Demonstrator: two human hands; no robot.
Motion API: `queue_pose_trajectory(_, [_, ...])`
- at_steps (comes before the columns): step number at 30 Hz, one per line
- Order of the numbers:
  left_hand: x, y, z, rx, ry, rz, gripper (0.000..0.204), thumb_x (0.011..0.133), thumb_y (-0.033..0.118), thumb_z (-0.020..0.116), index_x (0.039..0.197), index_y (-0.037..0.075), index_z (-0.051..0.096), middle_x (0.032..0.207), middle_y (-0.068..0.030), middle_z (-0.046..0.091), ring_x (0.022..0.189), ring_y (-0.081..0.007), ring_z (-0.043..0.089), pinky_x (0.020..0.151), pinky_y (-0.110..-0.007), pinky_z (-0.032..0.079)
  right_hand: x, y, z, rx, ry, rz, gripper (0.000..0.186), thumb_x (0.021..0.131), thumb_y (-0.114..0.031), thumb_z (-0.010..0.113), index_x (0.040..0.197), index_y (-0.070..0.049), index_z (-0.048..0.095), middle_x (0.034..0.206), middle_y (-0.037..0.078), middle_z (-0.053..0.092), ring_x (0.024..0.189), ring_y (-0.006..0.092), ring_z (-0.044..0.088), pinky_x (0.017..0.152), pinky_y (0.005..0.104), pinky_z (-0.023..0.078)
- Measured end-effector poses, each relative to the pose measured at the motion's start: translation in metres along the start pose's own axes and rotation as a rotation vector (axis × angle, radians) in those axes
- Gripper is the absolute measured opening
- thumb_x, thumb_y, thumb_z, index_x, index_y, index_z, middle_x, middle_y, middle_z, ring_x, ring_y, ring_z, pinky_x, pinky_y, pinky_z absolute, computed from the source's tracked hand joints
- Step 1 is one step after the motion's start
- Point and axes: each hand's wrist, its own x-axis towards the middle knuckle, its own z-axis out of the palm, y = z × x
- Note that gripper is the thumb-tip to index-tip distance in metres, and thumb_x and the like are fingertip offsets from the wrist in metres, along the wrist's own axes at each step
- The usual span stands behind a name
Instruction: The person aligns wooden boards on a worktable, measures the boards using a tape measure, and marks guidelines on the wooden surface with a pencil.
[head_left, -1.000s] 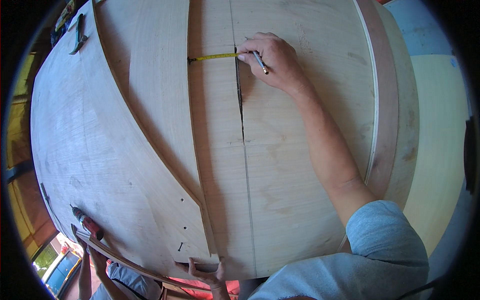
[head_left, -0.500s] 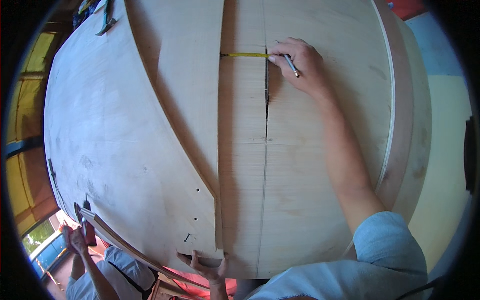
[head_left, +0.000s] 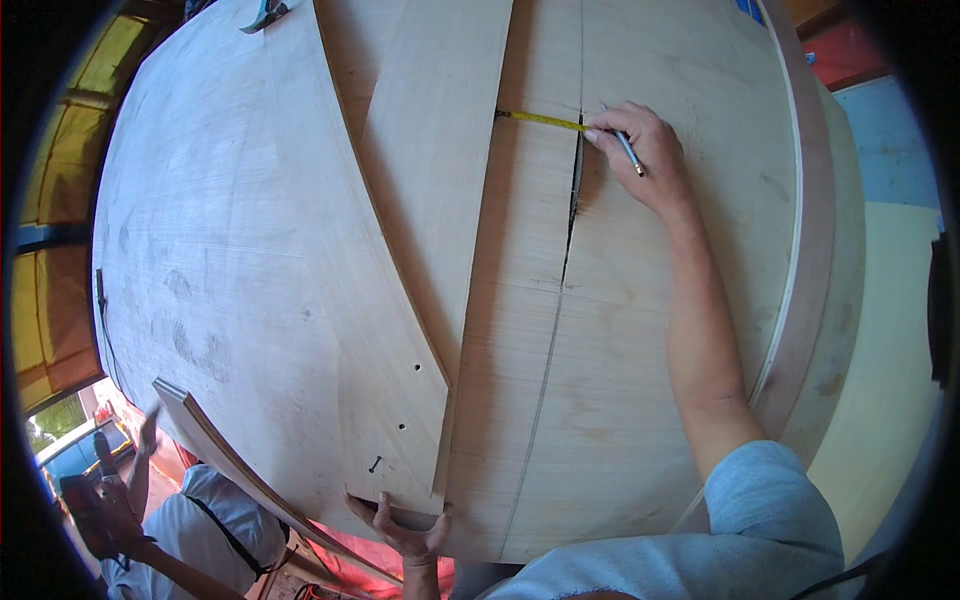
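My right hand [head_left: 645,150] pinches a yellow tape measure [head_left: 545,120] and also holds a pencil [head_left: 630,153] that slants out between the fingers. Its tape runs left across the curved plywood panel [head_left: 640,340] to the straight edge of a long plywood strip [head_left: 440,170]. Just beside my fingertips, a narrow dark slot [head_left: 575,190] opens along a pencilled line. At the near end of the overlapping strips, my left hand [head_left: 410,530] grips the end with fingers and thumb apart. A small dark screw [head_left: 375,464] and two holes show in the upper strip [head_left: 390,350].
A hammer [head_left: 264,17] lies at the far left. Lower left, a co-worker [head_left: 225,510] holds a cordless drill [head_left: 85,505] near a curved laminated strip [head_left: 230,450]. A pale raised strip [head_left: 797,200] borders the panel's right side.
The view has shifted, moving the far strips and slot rightward in the picture. The co-worker's drill has come away from the panel edge and down to the left. My hands keep their holds.
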Motion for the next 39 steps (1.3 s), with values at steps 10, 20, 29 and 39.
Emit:
queue_pose_trajectory(10, [0.0, -0.003, 0.0, -0.016, 0.009, 0.025, 0.103, 0.074, 0.052, 0.094, 0.154, 0.016, 0.04, 0.175, -0.0359, 0.012, 0.162, -0.0556, 0.019, 0.125, -0.071, 0.03, 0.0, -0.001, 0.0, 0.031, 0.019, -0.016, 0.01, 0.095, -0.017, 0.078, 0.099, -0.009, 0.081, 0.089, 0.009, 0.072, 0.09, 0.0297, 0.07, 0.08, 0.0447, 0.056])
queue_pose_trajectory(20, [0.0, -0.008, 0.0, 0.021, 0.01, 0.038, 0.108, 0.072, 0.058, 0.094, 0.154, 0.016, 0.039, 0.175, -0.0351, 0.012, 0.162, -0.0557, 0.016, 0.126, -0.071, 0.027, -0.001, 0.001, 0.0, 0.014, 0.018, -0.016, 0.01, 0.095, -0.019, 0.077, 0.099, -0.011, 0.081, 0.088, 0.008, 0.071, 0.089, 0.0292, 0.069, 0.079, 0.0446, 0.056])
queue_pose_trajectory(29, [0.0, -0.004, 0.001, 0.008, 0.026, 0.029, 0.109, 0.071, 0.061, 0.093, 0.153, 0.013, 0.039, 0.174, -0.037, 0.014, 0.162, -0.0563, 0.016, 0.127, -0.071, 0.023, 0.002, -0.001, 0.001, 0.034, -0.012, 0.009, 0.011, 0.095, -0.019, 0.077, 0.098, -0.01, 0.081, 0.09, 0.009, 0.072, 0.09, 0.0306, 0.069, 0.079, 0.0444, 0.055])
queue_pose_trajectory(39, [0.002, -0.01, -0.004, 0.006, 0.037, 0.056, 0.105, 0.069, 0.059, 0.094, 0.148, 0.012, 0.043, 0.173, -0.0401, 0.015, 0.162, -0.0572, 0.017, 0.127, -0.071, 0.024, 0.001, 0.002, 0.002, 0.052, -0.015, -0.003, 0.013, 0.093, -0.015, 0.078, 0.102, -0.006, 0.081, 0.092, 0.013, 0.073, 0.088, 0.0312, 0.07, 0.079, 0.0417, 0.054])
